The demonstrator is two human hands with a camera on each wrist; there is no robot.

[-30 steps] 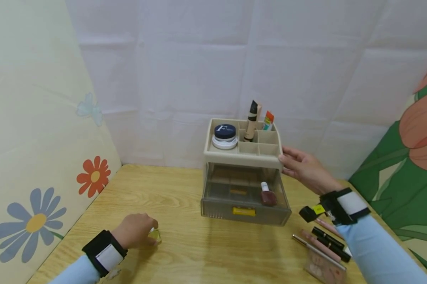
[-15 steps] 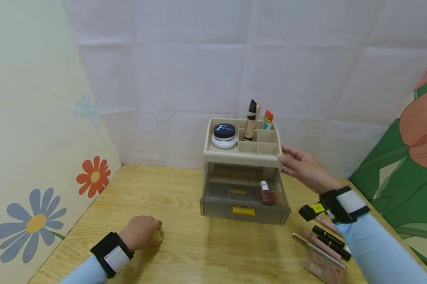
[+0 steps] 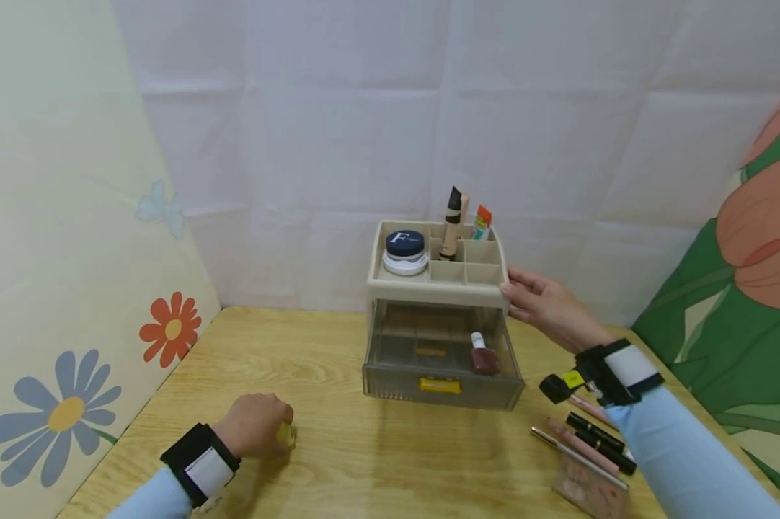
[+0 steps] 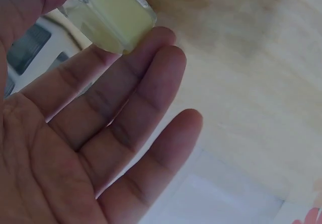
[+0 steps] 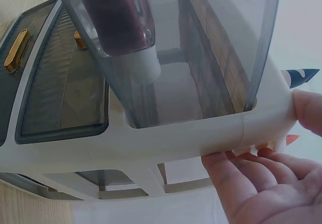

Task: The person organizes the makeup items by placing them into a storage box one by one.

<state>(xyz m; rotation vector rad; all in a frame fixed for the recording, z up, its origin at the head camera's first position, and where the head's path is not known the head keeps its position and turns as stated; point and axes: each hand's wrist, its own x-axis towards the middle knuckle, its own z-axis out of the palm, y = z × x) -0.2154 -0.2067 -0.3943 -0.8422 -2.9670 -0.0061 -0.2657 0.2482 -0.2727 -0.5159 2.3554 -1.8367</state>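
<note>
My left hand (image 3: pixel 254 425) pinches a small glass bottle (image 3: pixel 287 434) of yellow liquid, low over the table at front left. In the left wrist view the bottle's clear faceted glass (image 4: pixel 113 15) shows between thumb and fingertips. A beige makeup organizer (image 3: pixel 438 288) stands at centre right, its smoky clear top drawer (image 3: pixel 390 378) pulled out. Inside that drawer is a dark red nail polish bottle (image 3: pixel 484 360) with a white cap. My right hand (image 3: pixel 552 310) grips the organizer's upper right side, thumb at the edge and fingers along the side wall.
On the organizer's top sit a blue-lidded jar (image 3: pixel 405 241), a beige concealer tube (image 3: pixel 450 231) and an orange-capped tube (image 3: pixel 482 222). Beneath my right forearm lie black tubes (image 3: pixel 600 440), pink tubes and a makeup palette (image 3: pixel 591 490). White cloth (image 3: pixel 338 144) hangs behind the table.
My left hand has shifted slightly right with the yellow bottle, which now shows less past the fingers. My right hand keeps its grip on the organizer. The head view has moved a little.
</note>
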